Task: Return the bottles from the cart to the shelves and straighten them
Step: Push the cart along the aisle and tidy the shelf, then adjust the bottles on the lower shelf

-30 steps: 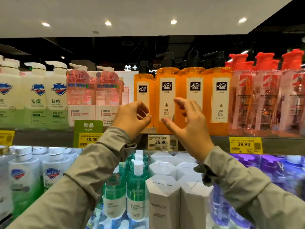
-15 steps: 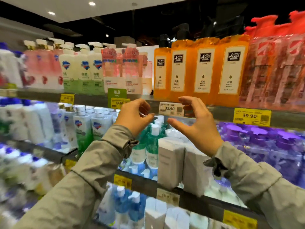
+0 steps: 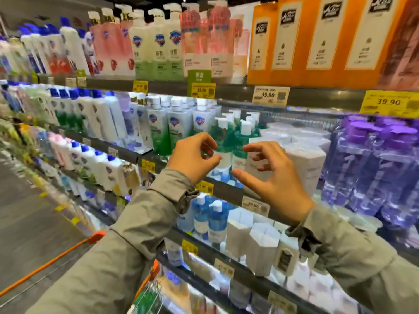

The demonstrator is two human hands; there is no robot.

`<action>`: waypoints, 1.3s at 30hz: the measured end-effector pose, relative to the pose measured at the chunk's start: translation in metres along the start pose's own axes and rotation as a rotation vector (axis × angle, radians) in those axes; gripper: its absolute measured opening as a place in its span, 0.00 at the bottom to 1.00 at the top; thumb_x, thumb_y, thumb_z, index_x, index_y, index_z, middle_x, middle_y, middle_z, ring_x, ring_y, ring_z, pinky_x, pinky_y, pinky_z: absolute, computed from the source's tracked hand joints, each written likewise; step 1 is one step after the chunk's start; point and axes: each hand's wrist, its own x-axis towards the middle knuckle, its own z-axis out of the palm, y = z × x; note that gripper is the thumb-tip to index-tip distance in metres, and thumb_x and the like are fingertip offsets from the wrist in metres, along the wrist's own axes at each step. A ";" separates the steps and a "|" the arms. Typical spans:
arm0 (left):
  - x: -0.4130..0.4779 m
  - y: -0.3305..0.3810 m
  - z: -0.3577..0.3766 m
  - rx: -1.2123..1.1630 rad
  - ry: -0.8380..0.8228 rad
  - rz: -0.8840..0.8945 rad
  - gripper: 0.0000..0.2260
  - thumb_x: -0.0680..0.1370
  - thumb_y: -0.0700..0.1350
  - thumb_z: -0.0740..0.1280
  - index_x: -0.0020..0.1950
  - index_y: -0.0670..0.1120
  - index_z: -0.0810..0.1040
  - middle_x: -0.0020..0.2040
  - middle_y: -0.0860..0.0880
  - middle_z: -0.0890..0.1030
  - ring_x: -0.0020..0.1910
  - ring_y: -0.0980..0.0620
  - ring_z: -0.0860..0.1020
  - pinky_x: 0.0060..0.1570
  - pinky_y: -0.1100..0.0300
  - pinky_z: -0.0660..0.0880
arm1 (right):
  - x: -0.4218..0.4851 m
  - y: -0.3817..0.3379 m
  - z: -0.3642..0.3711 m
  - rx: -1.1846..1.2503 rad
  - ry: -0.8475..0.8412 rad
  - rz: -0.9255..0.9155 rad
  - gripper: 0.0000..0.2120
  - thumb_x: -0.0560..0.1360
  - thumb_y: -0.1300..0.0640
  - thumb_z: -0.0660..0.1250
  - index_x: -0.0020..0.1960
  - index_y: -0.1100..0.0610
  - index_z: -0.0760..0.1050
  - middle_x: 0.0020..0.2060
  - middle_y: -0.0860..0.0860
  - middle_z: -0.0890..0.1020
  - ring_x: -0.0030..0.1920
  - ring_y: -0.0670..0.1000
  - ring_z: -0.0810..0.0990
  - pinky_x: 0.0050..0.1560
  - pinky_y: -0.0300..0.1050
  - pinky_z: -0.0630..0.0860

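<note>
Hovering in front of the green pump bottles (image 3: 226, 141), both hands are carrying nothing. The left hand (image 3: 192, 158), before their left side, is keeping a half-open grip with the fingers loosely curled. The right hand (image 3: 272, 177), before their right side, is spreading its grip wider, the thumb apart from the fingers. Neither seems to be touching a bottle. The cart (image 3: 97, 237) is standing well below and to the left of the green pump bottles. Only its orange rim and a wire corner are showing, and what is lying inside is too blurred to name. I am judging such bottles to be full, so rather heavy, stiff and smooth-skinned. Taking the body around its middle is looking safer than the pump head, which may turn.
</note>
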 end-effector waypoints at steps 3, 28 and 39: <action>-0.026 -0.027 -0.002 -0.003 -0.036 -0.054 0.07 0.72 0.41 0.73 0.47 0.41 0.78 0.39 0.47 0.80 0.38 0.50 0.78 0.45 0.60 0.76 | -0.020 -0.004 0.022 0.038 -0.063 0.058 0.15 0.71 0.52 0.73 0.55 0.51 0.73 0.52 0.50 0.75 0.48 0.43 0.74 0.47 0.29 0.70; -0.239 -0.296 -0.157 0.140 -0.017 -0.707 0.07 0.71 0.41 0.73 0.47 0.43 0.78 0.41 0.44 0.80 0.36 0.49 0.75 0.44 0.57 0.76 | -0.083 -0.075 0.361 0.322 -0.704 0.115 0.16 0.72 0.54 0.73 0.57 0.53 0.74 0.48 0.51 0.79 0.47 0.49 0.76 0.50 0.37 0.72; -0.264 -0.384 -0.144 0.155 0.048 -1.010 0.07 0.71 0.41 0.73 0.44 0.47 0.76 0.36 0.51 0.76 0.37 0.49 0.76 0.46 0.53 0.77 | -0.056 -0.026 0.480 0.343 -0.915 0.032 0.18 0.70 0.59 0.75 0.57 0.60 0.75 0.45 0.51 0.78 0.41 0.46 0.74 0.45 0.27 0.68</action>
